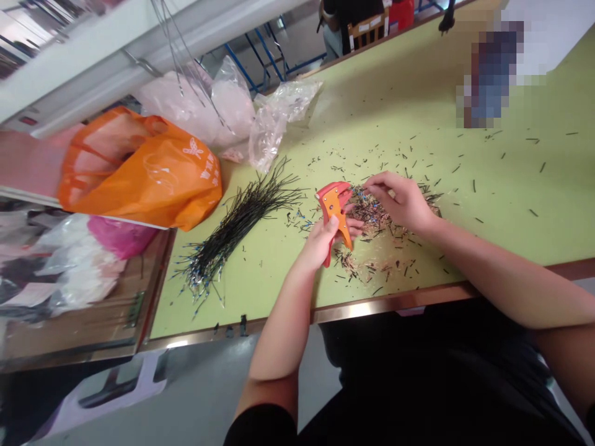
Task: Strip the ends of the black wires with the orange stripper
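My left hand [325,238] holds an orange and red wire stripper [333,207], its jaws pointing up and its handles spread. The fingers lie loosely round the handles. Just to the right, my right hand [402,198] is held over a heap of wire scraps [372,214], thumb and forefinger brought together. Whatever is between those fingertips is too small to make out. Black, copper-coloured and a few blue bits make up the heap. Left of the hands lies a bundle of black wires [242,223], with blue and silvery ends toward the near left.
Clear plastic bags [279,111] and an orange bag [171,173] lie along the left side of the green table [409,105]. Black snippets are scattered over the right half. A pink bag [121,235] sits beyond the left edge. Across the table's far edge is a person [346,21].
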Tool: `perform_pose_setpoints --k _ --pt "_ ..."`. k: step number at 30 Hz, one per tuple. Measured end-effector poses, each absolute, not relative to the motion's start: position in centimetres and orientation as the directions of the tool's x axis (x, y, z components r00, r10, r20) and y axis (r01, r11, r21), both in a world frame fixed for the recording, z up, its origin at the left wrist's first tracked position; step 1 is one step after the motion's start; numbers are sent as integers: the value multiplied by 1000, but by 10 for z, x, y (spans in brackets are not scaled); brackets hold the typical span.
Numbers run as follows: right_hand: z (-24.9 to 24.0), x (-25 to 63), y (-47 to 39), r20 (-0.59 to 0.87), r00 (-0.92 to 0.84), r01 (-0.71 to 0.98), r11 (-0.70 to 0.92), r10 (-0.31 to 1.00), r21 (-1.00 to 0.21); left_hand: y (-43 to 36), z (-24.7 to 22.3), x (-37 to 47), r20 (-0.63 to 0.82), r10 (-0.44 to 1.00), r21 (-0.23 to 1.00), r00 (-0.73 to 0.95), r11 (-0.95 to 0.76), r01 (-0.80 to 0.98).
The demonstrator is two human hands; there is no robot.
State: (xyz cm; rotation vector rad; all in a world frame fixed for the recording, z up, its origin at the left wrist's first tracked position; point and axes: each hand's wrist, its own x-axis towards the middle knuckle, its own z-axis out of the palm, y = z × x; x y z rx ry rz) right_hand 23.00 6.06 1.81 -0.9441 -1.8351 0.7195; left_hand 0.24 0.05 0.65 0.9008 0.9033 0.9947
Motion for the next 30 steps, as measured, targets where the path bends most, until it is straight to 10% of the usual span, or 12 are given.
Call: perform_pose_setpoints --k 7,30 --pt "16 223 53 418 -252 113 455 873 -883 2 0 7 -240 832 791 501 467 -395" --pt "20 232 54 478 -347 354 585 807 -730 2 -2 9 -231 856 842 463 414 -345"
